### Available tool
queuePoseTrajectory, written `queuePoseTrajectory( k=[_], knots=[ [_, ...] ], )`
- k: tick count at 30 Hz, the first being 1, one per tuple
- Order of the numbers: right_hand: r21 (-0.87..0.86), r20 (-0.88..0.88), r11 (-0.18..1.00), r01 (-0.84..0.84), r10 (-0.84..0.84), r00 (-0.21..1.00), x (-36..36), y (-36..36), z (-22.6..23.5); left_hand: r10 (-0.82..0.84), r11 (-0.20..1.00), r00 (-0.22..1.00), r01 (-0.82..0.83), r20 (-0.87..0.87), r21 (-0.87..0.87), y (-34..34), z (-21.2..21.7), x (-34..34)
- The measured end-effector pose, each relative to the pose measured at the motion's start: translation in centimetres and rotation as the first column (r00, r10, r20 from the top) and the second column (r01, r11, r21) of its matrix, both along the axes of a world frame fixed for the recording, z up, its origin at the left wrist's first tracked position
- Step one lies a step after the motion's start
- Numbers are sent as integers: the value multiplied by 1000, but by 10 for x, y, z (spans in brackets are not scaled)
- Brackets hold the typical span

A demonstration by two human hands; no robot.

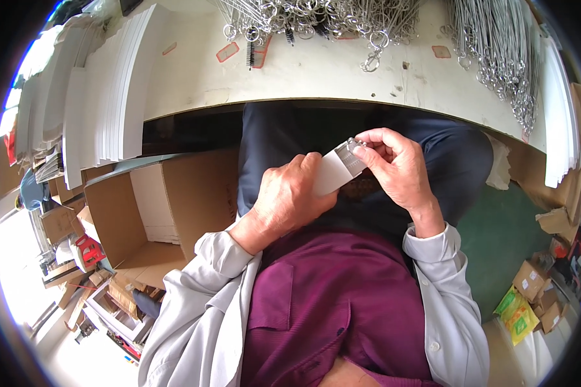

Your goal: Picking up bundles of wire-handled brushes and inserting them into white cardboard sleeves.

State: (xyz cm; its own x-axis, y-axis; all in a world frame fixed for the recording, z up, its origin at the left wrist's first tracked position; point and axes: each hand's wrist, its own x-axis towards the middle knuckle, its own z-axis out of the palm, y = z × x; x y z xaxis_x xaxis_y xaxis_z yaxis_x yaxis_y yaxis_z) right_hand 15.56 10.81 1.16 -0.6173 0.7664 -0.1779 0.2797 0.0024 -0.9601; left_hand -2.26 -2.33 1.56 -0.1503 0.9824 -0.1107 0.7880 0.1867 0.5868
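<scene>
Above my lap, my left hand (293,193) is closed around a slim white box (331,173), which tilts up to the right. Its upper end looks grey and partly see-through. Shiny metal loops (351,146) stick out at that end, and the fingers of my right hand (397,166) pinch around them. What lies inside the box is mostly hidden. On the table beyond, a heap of looped metal wires (316,14) spreads along the far side. Among them, a small brush with black bristles (250,55) points toward me.
A second bundle of looped wires (497,58) lies at the table's right. White flat cartons (113,90) stand in a row at the left. An open cardboard box (200,193) sits left of my legs. The table's front edge (342,100) runs just past my hands.
</scene>
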Motion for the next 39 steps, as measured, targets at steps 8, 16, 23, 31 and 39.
queuePoseTrajectory(
  k=[8,16,23,31,39],
  knots=[
    [12,-29,1000,14,-14,999,-7,-5,-3,8,1000,1000,-8,-1,-5,1,4,0],
    [215,-39,976,35,-27,999,-15,-15,-1,17,1000,1000,-17,-6,22,-2,3,0],
    [254,-108,967,17,11,994,-15,-19,-8,42,997,999,-42,9,58,-1,1,0],
    [-43,-106,992,-122,117,987,-1,-18,3,43,995,998,-46,43,83,1,0,-3],
    [-180,-104,948,-264,249,963,8,-10,10,14,993,981,-37,192,115,8,-1,0]
  ],
)
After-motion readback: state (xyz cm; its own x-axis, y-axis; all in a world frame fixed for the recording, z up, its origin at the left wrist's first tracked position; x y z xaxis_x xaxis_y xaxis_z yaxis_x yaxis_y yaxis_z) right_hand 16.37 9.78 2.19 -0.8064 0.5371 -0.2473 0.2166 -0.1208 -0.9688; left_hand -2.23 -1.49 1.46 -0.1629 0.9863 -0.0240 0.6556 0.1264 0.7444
